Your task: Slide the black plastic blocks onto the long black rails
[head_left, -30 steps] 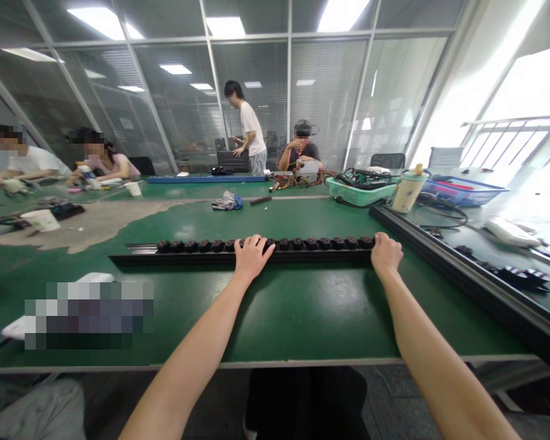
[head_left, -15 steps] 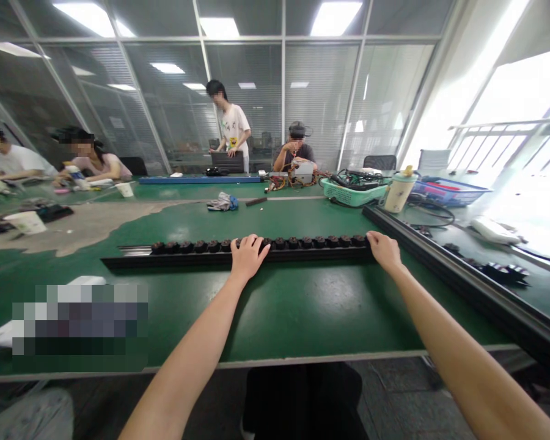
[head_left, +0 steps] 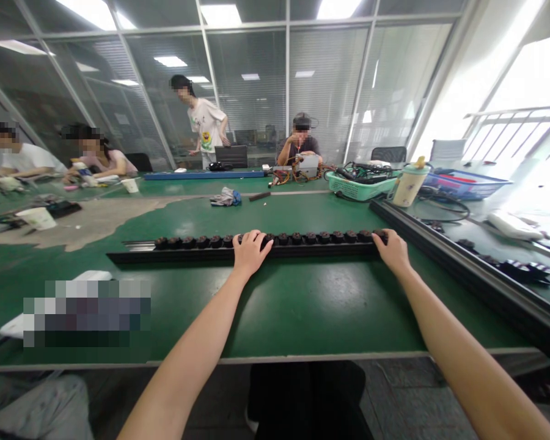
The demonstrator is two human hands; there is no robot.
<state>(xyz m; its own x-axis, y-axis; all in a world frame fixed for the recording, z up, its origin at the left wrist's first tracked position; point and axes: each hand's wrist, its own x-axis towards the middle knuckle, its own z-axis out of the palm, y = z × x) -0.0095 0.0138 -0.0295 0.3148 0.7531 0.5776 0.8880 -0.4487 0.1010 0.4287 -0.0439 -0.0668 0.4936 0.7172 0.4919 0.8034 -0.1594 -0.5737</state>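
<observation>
A long black rail (head_left: 192,255) lies across the green table, a row of small black knob-like parts (head_left: 296,239) set along it. At its left end a bare stretch of silvery channel (head_left: 138,245) shows. My left hand (head_left: 251,252) is curled over the middle of the rail, fingers on its far side and thumb to the right. At the right end, my right hand (head_left: 392,249) pinches the last black knob-like part (head_left: 381,233), which its fingers partly cover.
A second long black rail (head_left: 462,269) runs along the right. Beyond stand a green basket (head_left: 364,189) of cables, a bottle (head_left: 410,186) and a blue basket (head_left: 472,186). A grey glove (head_left: 225,197) lies farther back. Several people are around the table.
My right hand now has a dark part at its fingertips at the row's right end. My left hand stays on the rail. The standing person has moved left, and the view has shifted slightly.
</observation>
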